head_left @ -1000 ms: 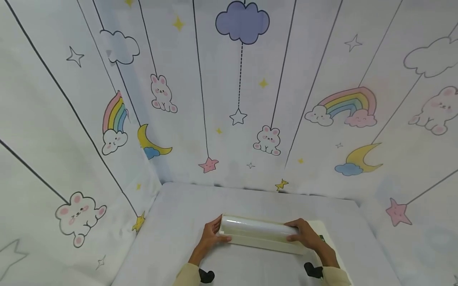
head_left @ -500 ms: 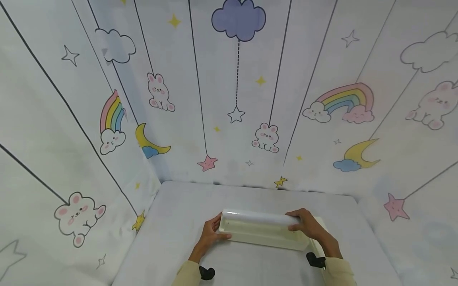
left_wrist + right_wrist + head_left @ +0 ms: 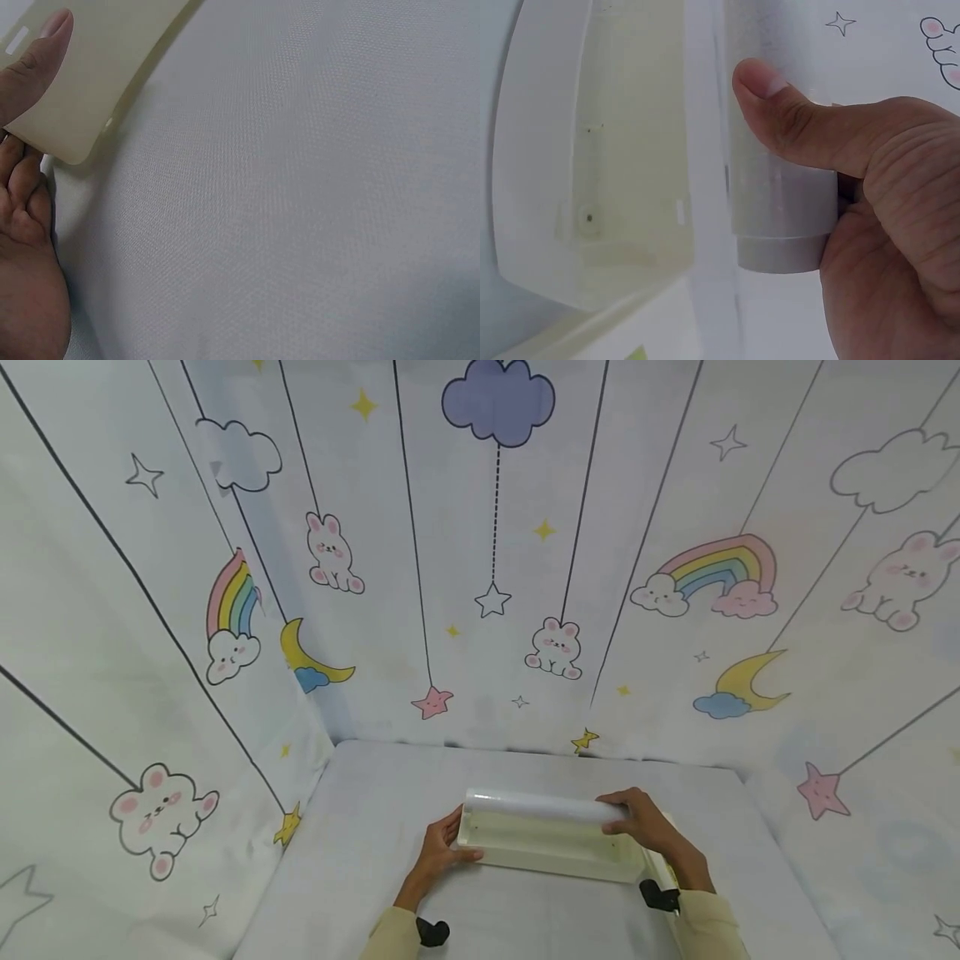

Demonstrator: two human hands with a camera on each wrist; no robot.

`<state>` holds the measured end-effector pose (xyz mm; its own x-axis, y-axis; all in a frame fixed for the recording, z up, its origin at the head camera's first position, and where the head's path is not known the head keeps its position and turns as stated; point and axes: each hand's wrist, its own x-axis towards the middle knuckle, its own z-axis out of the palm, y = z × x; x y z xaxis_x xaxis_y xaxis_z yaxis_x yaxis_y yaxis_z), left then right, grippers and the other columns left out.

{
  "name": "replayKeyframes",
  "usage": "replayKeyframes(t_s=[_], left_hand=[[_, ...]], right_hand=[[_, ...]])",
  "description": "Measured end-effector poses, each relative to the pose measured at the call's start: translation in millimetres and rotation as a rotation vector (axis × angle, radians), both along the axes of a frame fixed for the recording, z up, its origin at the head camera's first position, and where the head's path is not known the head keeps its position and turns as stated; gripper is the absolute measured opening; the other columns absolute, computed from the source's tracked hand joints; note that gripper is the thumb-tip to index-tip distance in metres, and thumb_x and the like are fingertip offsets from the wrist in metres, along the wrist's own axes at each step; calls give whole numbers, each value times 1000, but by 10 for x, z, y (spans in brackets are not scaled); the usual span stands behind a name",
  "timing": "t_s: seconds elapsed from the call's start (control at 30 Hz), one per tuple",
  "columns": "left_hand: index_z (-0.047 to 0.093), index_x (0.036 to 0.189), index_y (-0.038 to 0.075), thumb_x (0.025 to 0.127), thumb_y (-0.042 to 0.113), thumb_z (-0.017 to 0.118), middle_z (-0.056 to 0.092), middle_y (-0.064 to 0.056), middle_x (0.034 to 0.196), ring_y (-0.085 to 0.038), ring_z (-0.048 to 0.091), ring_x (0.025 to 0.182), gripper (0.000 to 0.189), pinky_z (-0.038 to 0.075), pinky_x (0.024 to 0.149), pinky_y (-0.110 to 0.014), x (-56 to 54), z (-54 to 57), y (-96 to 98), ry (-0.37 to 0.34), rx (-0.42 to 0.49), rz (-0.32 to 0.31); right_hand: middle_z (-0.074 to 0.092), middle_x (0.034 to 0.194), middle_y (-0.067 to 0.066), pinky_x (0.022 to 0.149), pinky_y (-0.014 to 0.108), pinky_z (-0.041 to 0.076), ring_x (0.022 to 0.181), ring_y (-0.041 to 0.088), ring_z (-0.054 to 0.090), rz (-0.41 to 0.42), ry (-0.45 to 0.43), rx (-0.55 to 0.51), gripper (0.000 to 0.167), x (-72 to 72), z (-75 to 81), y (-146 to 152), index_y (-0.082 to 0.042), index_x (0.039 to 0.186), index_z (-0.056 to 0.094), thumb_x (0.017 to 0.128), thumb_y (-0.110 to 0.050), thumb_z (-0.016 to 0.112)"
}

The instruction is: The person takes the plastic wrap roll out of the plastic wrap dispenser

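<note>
A long cream plastic box (image 3: 558, 864), its open side showing a bare inside, lies on the table. Its left end is held by my left hand (image 3: 438, 860), with the thumb on the front wall; the left wrist view shows this thumb on the box (image 3: 124, 45) and the fingers curled at its end. A roll of clear plastic film (image 3: 532, 804) lies along the far side of the box. My right hand (image 3: 651, 825) grips the roll's right end. In the right wrist view, the roll's core end (image 3: 780, 255) sticks out below my thumb, beside the box (image 3: 634, 142).
A pale flat piece with a green mark (image 3: 637, 352) lies beyond the box's right end, partly hidden by the right arm. White cloth (image 3: 390, 777) covers the table. Cartoon-printed cloth walls (image 3: 487, 527) stand behind and at both sides.
My right hand has moved the roll away from me, out of the box's hollow to its far edge, uncovering the inside. My left hand keeps its hold on the box. The view shifts slightly.
</note>
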<state>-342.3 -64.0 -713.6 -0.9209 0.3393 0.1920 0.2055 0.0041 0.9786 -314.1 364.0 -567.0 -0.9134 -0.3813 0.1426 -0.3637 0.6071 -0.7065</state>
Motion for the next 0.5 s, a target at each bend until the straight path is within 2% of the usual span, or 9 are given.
replayKeyframes(t_s=[0.2,0.27,0.3,0.5], left_hand=[[46,165,3,74,15,102,51,-19,167,-33,50,157,107,43,119,-9,-21,-21,-9,-113,43,12],[46,165,1,74,15,102,51,-20,167,-37,49,157,107,44,121,-12,-16,-10,-7,-118,40,15],[46,165,2,74,15,103,51,-19,167,-34,50,157,108,44,121,-12,-17,-11,-6,-124,40,16],[45,165,1,73,14,103,49,-20,168,-38,47,158,110,44,120,-11,-34,-28,16,-134,54,13]], right_hand=[[79,120,29,82,26,62,99,23,76,-11,16,18,49,-58,59,-21,13,124,76,85,-12,92],[79,120,28,82,26,62,99,22,76,-12,26,20,48,-70,75,-23,12,124,76,85,-11,91],[79,120,28,83,26,62,99,21,75,-16,26,22,48,-74,83,-23,12,124,76,85,-12,91],[79,120,28,82,27,61,99,22,74,-38,18,31,47,-79,140,-38,12,124,76,85,-9,91]])
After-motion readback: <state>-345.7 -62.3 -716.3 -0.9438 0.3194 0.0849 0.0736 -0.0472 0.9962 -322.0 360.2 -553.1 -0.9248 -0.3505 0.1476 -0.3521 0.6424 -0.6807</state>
